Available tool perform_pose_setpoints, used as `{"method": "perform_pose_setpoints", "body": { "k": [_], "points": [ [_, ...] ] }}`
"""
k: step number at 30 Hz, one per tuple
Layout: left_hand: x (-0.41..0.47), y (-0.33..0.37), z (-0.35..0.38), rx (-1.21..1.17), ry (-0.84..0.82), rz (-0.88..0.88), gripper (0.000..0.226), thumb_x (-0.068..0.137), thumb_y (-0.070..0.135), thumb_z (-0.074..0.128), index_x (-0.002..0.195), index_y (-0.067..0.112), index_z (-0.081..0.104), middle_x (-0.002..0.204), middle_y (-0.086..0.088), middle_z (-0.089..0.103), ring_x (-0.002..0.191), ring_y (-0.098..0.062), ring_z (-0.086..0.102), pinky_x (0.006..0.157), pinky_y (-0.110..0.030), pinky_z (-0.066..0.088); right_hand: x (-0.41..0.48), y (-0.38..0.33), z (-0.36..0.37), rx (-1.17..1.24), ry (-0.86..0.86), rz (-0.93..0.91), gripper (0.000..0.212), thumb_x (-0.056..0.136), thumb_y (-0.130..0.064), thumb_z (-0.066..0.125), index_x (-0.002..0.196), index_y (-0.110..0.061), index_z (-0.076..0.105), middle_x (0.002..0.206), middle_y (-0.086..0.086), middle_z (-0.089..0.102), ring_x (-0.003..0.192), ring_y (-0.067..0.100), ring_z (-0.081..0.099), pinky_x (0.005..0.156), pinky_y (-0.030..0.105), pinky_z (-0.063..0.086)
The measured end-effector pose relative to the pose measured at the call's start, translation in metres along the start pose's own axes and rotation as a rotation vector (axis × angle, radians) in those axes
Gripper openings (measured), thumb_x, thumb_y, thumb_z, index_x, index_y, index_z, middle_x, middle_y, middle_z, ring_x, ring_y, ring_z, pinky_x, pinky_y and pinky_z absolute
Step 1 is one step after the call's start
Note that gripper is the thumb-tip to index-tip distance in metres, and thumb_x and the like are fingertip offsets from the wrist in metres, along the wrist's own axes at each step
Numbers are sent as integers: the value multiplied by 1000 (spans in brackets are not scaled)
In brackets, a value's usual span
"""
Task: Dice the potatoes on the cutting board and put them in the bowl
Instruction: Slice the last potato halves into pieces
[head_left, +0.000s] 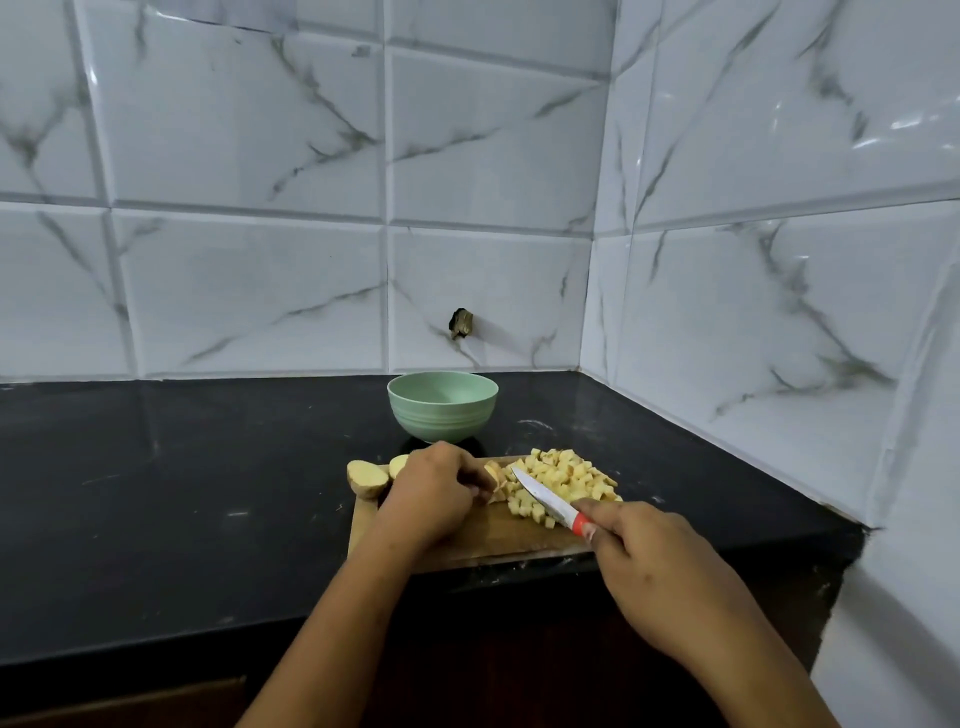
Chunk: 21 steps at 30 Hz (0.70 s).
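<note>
On the cutting board (467, 540), the left hand (436, 493) curls its fingers (470, 475) over a potato piece (496, 480); just right of it the knife (540, 496), gripped in the right hand (660, 566), points far-left.

Pale dice (566, 480) are lying heaped on the board (467, 540), right of the left fingers (470, 475). Two halves (368, 479) are resting left of them, the green bowl (442, 410) standing beyond.

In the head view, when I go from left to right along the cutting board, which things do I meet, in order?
Potato half → second potato half → left hand, holding a potato piece → pile of diced potato → right hand, gripping the knife across the pile.
</note>
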<state>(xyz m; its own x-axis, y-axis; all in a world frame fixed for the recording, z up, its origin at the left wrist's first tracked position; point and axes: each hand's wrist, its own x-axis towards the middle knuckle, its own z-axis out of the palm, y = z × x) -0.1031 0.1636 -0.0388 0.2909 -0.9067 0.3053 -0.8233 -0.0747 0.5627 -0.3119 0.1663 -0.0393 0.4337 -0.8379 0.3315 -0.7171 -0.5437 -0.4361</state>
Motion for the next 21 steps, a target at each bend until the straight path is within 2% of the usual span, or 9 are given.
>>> {"method": "perform_pose_setpoints", "body": {
  "k": [2, 5, 7, 10, 14, 17, 19, 21],
  "points": [
    [5, -1, -8, 20, 50, 8, 30, 90, 2, 53, 96, 25, 73, 100, 12, 64, 93, -4, 54, 82, -14, 42, 2, 0, -1, 43, -26, 2, 37, 102, -30, 37, 136, -39, 49, 78, -12, 59, 51, 4, 44, 49, 19, 33],
    [18, 4, -11, 256, 50, 136, 39, 88, 3, 52, 106, 33, 68, 113, 10, 64, 106, -11, 54, 92, -30, 47, 2, -4, 2, 83, -79, -15, 37, 101, -31, 38, 135, -41, 49, 90, -13, 61, 54, 3, 43, 51, 19, 34],
    [26, 9, -8, 431, -34, 236, 40, 89, 9, 53, 115, 37, 65, 120, 11, 61, 114, -14, 48, 94, -35, 43, 2, -8, 6, 88, -112, -36, 35, 101, -32, 39, 132, -41, 52, 89, -15, 60, 58, 3, 48, 51, 20, 38],
    [37, 10, -4, 573, -91, 272, 30, 90, 18, 56, 114, 36, 64, 124, 10, 57, 118, -15, 44, 96, -36, 35, 3, -12, 10, 58, -118, -41, 34, 101, -33, 38, 131, -39, 54, 101, -15, 62, 72, 4, 56, 64, 24, 50],
    [41, 9, -8, 645, -52, 350, 18, 92, 26, 56, 108, 32, 63, 118, 9, 60, 114, -14, 45, 94, -33, 33, 5, -10, 13, 35, -130, -20, 36, 101, -34, 37, 133, -39, 52, 106, -15, 61, 75, 4, 58, 67, 25, 53],
    [38, 11, -22, 672, 8, 353, 18, 93, 29, 54, 109, 29, 61, 115, 6, 61, 110, -15, 49, 91, -31, 36, 9, -9, 15, 29, -130, -18, 36, 101, -34, 37, 134, -36, 52, 102, -12, 63, 68, 5, 56, 58, 24, 48],
    [32, 13, -34, 583, 67, 297, 16, 91, 29, 57, 106, 26, 62, 110, 4, 63, 102, -14, 55, 87, -29, 43, 12, -11, 17, -2, -116, -14, 35, 102, -33, 37, 132, -33, 54, 100, -10, 64, 68, 6, 57, 58, 26, 49],
    [25, 15, -43, 421, 79, 197, 17, 88, 27, 61, 104, 23, 62, 106, 3, 64, 96, -14, 58, 86, -28, 49, 16, -15, 18, -47, -92, 4, 34, 101, -29, 37, 130, -31, 55, 100, -8, 64, 74, 10, 60, 67, 31, 55]
  ]
}}
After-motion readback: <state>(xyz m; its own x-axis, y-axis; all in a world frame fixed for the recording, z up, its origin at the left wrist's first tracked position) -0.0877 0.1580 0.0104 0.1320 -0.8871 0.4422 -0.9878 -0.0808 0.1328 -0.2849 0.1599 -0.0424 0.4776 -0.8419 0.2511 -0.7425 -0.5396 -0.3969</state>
